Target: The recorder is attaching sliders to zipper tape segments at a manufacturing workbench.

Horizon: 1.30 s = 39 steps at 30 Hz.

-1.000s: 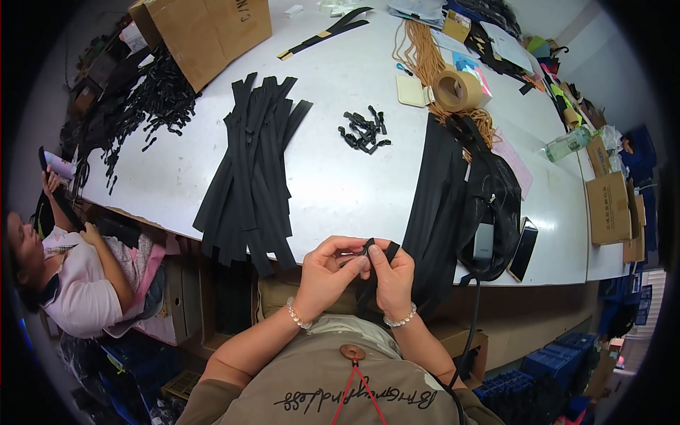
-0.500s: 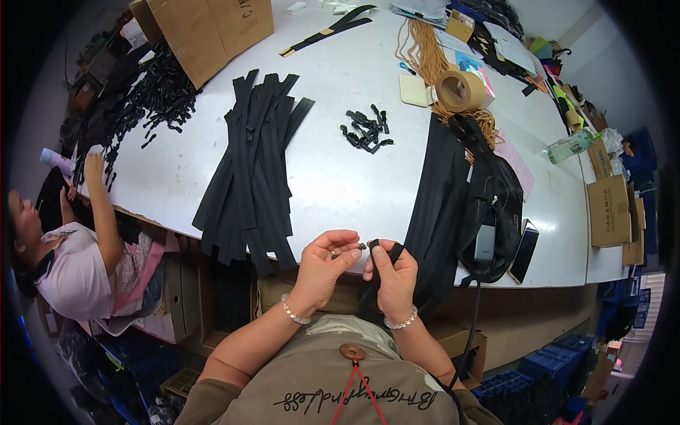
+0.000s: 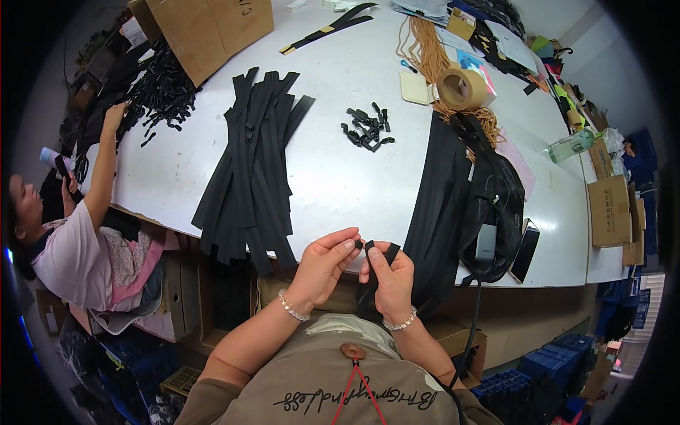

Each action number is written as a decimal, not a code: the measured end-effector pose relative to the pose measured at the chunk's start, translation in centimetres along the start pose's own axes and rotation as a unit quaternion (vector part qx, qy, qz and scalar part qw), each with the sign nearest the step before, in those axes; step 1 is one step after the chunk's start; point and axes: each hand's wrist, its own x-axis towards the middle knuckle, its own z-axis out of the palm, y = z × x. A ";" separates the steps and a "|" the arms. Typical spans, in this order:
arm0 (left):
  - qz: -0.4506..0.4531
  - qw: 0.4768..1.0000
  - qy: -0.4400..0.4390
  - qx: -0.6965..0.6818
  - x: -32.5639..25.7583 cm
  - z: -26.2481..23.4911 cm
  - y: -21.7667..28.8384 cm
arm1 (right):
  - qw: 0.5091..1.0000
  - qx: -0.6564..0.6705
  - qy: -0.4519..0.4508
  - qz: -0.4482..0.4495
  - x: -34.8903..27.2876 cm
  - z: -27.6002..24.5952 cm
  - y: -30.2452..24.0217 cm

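Just off the table's near edge, my left hand (image 3: 320, 270) pinches a small black zipper slider (image 3: 358, 244) between thumb and fingertips. My right hand (image 3: 394, 285) is closed on the end of a black zipper strip (image 3: 392, 252), its thumb pressing the folded tape. Slider and strip end are very close together; whether they touch I cannot tell. Beyond my hands lies a small heap of black sliders (image 3: 367, 129). A stack of black zipper strips (image 3: 256, 166) is on the left, and more long strips (image 3: 430, 202) hang over the edge beside my right hand.
Right of the strips lie a black mesh bag (image 3: 496, 205), a phone (image 3: 524, 251), a tape roll (image 3: 460, 90) and tan cord (image 3: 425, 57). A green-tinted bottle (image 3: 570, 146) lies farther right. At far left a co-worker (image 3: 78, 248) reaches to a black pile (image 3: 163, 88) beside a cardboard box (image 3: 212, 35).
My left fingertips and the slider have come slightly closer to the strip end in my right hand. The co-worker's arm has reached farther forward to the black pile.
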 end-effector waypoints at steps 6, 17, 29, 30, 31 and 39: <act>-0.027 1.000 -0.011 -0.006 0.0 -0.2 0.1 | 1.000 0.001 -0.021 0.015 -0.2 -0.5 -0.1; -0.051 0.997 -0.050 -0.036 0.3 -0.9 -0.1 | 0.995 -0.072 -0.074 0.010 -0.1 -0.5 0.0; -0.043 0.996 -0.069 -0.040 0.1 -1.0 -0.5 | 0.997 -0.044 -0.046 0.043 -0.3 -0.4 -0.1; -0.044 0.996 -0.068 -0.040 0.0 -1.0 -0.4 | 0.997 -0.043 -0.046 0.044 -0.4 -0.4 -0.1; -0.042 0.996 -0.068 -0.030 0.0 -0.9 -0.4 | 0.997 -0.043 -0.044 0.046 -0.4 -0.4 -0.1; 0.027 0.994 -0.097 0.043 -0.1 -1.1 -0.4 | 0.997 -0.032 -0.036 0.056 -0.6 -0.2 -0.4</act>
